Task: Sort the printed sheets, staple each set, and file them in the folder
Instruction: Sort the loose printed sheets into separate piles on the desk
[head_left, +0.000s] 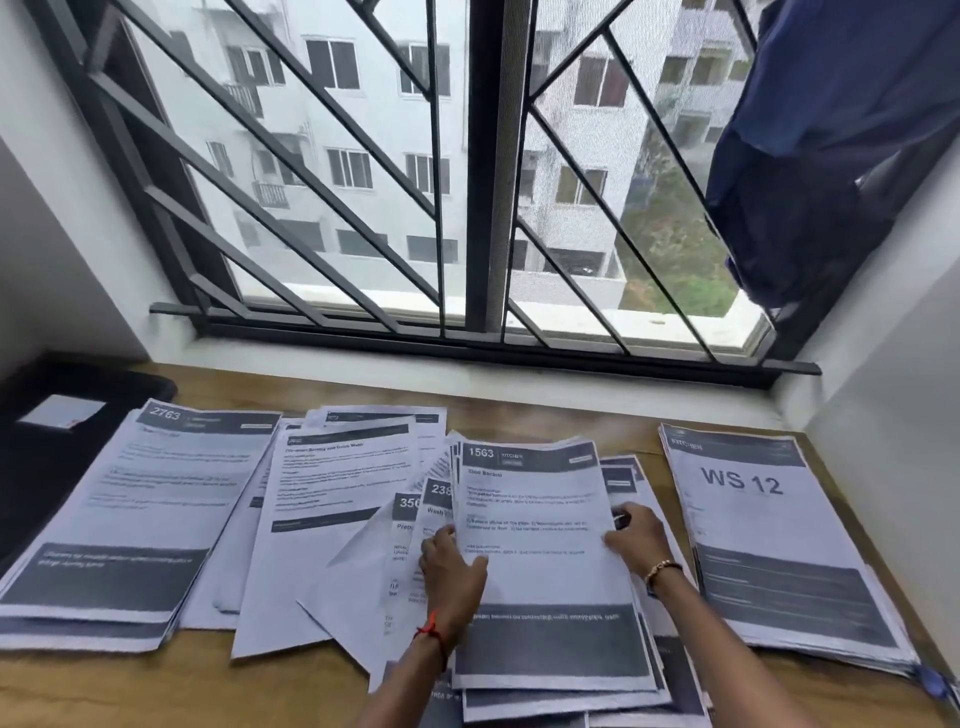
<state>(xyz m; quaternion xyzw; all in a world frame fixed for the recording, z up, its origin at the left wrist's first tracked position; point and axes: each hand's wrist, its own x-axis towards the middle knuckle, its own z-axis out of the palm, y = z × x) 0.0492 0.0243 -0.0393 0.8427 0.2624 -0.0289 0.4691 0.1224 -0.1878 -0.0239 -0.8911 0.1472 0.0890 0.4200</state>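
In the lower centre of the frame, the "1563" sheet (535, 525) lay on top of a stack on the desk (561, 421). The left hand (453, 571) grasped the sheet's left edge, and the right hand (638, 540) pinched its right edge, thumb on top. Loose sheets (332, 493) fanned out just left of the stack, overlapping one another. At far left lay the "2763" pile (150, 514), and at right, well apart from it, the "WS 12" pile (753, 525). A black folder (47, 467) rested at the left edge, partly under the "2763" pile. A blue cloth (831, 145) hung at upper right beside the window grille (483, 156).
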